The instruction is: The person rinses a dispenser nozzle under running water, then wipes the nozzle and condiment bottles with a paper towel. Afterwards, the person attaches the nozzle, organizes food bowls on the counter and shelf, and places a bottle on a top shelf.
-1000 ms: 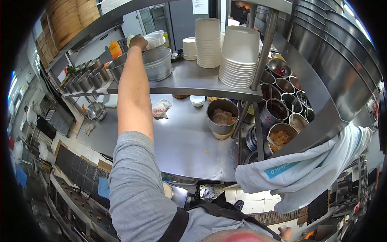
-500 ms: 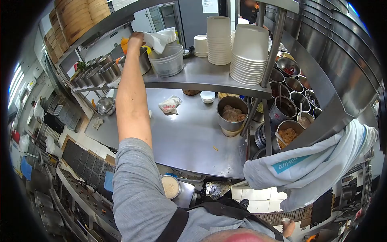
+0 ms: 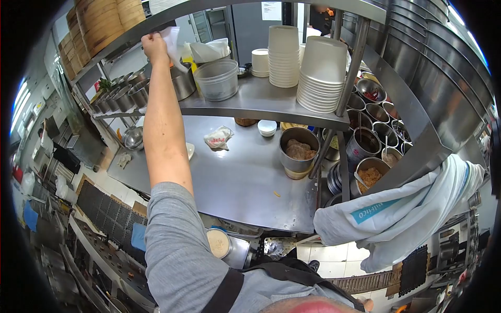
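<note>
My left hand, at the end of my stretched arm, is closed on a white sheet that looks like paper. The sheet hangs above the steel shelf, near a steel pot. Just right of it, more white sheets lie over a clear plastic tub and the things behind it. Low at the bottom right, only a small part of my right hand shows beside my body, and its fingers are hidden.
Stacked white tubs stand on the shelf. Below, the steel counter holds a crumpled white bundle and a pot of food. A cloth hangs at the right. A person is in the background.
My left hand has moved left and up from the stack of sheets, with one white sheet drawn away in it. My right hand has dropped lower, mostly out of sight.
</note>
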Tool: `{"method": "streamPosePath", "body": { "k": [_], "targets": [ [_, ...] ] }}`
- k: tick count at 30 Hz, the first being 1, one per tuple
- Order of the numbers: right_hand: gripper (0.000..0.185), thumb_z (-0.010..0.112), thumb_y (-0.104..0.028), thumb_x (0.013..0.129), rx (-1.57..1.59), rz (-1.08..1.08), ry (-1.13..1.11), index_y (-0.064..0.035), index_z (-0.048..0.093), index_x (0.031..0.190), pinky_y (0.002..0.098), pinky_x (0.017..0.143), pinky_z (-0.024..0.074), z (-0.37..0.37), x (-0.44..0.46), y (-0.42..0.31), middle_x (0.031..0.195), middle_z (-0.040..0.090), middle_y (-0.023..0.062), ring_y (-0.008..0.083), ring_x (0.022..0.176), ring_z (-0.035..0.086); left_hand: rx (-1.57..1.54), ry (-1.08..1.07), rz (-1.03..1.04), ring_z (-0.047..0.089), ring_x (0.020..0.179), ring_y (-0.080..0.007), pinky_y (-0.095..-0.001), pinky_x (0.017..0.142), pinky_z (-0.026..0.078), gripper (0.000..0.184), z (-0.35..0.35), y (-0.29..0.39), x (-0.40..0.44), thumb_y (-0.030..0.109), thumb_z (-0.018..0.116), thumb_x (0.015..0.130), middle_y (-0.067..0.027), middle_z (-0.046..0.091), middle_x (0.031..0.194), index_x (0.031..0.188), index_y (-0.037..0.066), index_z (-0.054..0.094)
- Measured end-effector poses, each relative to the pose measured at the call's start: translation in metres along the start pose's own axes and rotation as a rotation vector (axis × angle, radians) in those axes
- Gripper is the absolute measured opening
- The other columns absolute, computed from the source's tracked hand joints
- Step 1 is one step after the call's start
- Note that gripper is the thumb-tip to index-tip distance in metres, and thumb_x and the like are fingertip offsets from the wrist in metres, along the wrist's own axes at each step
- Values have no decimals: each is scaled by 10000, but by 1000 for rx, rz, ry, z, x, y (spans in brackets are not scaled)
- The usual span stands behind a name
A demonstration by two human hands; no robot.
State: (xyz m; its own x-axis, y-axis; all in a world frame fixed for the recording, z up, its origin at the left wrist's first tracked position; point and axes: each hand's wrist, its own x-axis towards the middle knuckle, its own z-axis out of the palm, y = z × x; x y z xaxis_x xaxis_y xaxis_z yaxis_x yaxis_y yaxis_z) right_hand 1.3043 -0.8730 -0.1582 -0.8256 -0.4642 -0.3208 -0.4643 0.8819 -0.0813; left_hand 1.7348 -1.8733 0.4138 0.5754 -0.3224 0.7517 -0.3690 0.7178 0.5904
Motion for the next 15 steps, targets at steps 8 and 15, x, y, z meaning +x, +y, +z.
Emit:
{"method": "streamPosePath", "body": {
  "k": [8, 15],
  "targets": [
    [605, 882, -211, 528, 316, 254, 198, 70, 658, 1014, 442, 857, 517, -76, -7, -96, 988, 683, 262, 393, 950, 664, 633, -449, -7, 611, 1088, -398, -453, 921, 467, 585, -3, -2, -24, 531, 613, 808, -228, 661, 1115, 1147, 54, 613],
    [525, 825, -119, 569, 518, 365, 201, 61, 616, 1017, 375, 611, 457, 27, 43, 4, 782, 627, 181, 283, 684, 592, 952, -792, -52, 554, 1201, -370, -429, 1006, 445, 589, 54, -69, -24, 550, 520, 828, -195, 593, 1275, 1203, 115, 654]
  ]
}}
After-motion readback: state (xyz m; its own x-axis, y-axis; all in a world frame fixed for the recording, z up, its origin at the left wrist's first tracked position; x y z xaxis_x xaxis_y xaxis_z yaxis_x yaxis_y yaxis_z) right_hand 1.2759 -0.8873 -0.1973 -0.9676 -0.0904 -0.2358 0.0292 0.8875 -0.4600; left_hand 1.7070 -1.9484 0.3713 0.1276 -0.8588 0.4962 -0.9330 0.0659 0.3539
